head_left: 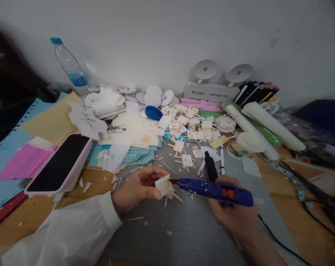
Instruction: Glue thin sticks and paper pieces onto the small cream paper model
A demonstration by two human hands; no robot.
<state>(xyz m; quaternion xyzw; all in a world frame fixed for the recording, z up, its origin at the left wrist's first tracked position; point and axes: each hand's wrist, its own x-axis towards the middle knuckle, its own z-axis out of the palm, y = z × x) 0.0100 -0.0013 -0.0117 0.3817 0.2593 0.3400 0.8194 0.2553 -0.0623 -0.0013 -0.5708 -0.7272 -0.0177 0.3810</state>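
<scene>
My left hand (143, 188) pinches a small white paper piece (164, 186) with a yellowish patch, between thumb and fingers. Narrow cream paper strips (177, 197) show at its lower edge. My right hand (231, 207) is wrapped round a blue glue gun (208, 187) with a red switch. The glue gun's dark tip meets or nearly meets the white paper piece; I cannot tell if they touch. Beyond my hands, a small white paper figure (187, 160) with a drawn face and strip limbs lies on the grey mat (145, 240).
A heap of similar paper figures (181, 125) lies at the back. A phone (59, 162), coloured paper (26, 162) and a water bottle (70, 68) are on the left. A paper cup (246, 144), paper rolls (275, 127), pens (257, 92) and a black cord (280, 244) are on the right.
</scene>
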